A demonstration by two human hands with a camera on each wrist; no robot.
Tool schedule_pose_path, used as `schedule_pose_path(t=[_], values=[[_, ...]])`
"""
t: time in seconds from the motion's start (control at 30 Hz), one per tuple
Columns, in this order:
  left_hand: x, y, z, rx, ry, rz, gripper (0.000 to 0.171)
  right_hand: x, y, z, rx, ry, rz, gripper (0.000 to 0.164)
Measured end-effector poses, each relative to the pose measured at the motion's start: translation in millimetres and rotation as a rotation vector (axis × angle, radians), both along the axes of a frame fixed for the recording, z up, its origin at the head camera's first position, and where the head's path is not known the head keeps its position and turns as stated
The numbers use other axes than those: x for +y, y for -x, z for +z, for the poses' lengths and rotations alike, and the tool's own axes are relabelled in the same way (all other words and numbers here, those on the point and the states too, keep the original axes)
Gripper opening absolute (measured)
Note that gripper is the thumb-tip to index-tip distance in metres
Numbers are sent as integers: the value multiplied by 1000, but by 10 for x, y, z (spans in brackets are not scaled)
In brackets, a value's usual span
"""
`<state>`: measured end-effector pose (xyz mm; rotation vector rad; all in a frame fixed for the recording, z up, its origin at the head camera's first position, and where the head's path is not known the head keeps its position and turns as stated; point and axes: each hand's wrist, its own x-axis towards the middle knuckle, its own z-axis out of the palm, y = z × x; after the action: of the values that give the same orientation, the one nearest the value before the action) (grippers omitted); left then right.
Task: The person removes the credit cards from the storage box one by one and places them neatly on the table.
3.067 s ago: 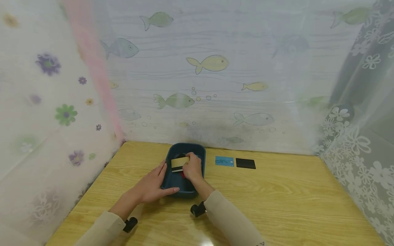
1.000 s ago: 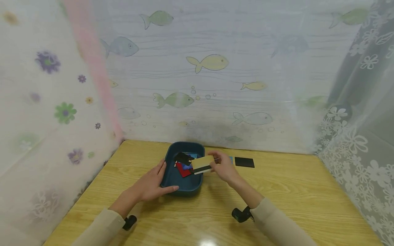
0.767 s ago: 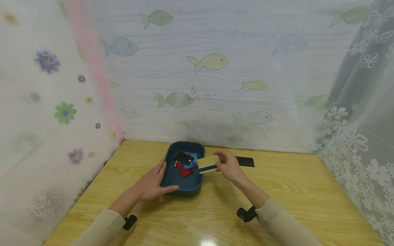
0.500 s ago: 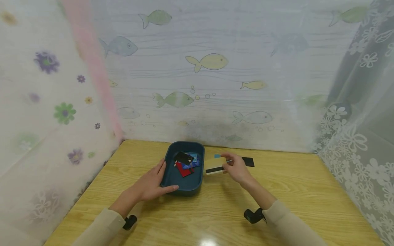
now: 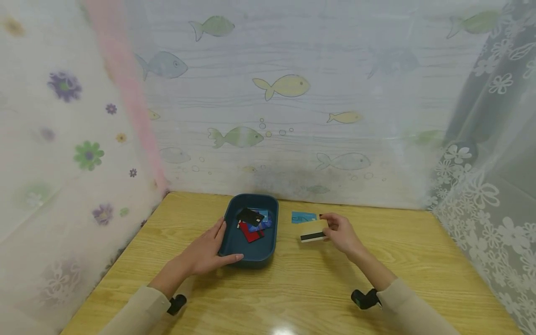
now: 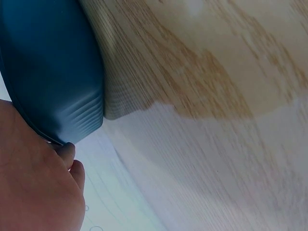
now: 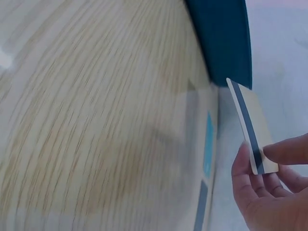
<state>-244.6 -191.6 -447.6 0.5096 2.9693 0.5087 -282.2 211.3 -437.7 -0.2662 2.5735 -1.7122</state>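
The right wrist view best shows the right hand [image 7: 274, 202] pinching a gold card [image 7: 255, 125]; only the head view shows other cards [image 5: 251, 217] inside the blue box [image 5: 244, 251]. The gold card (dark-striped along one side) is above the table [image 5: 305, 288], right of the box. The left hand [image 5: 205, 251] rests against the box, thumb spread, fingers apparently straight.

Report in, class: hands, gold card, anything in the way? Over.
Left hand against blue bin. Right hand pinching gold card above table. Blue card lies beyond; nothing apparently blocking.
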Motion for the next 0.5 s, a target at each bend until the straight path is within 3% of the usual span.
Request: schedule_pose_path(t=[0.5], values=[[-12, 12, -11, 0, -20, -3, 122, 506, -14, -57, -16, -41, -46, 43]])
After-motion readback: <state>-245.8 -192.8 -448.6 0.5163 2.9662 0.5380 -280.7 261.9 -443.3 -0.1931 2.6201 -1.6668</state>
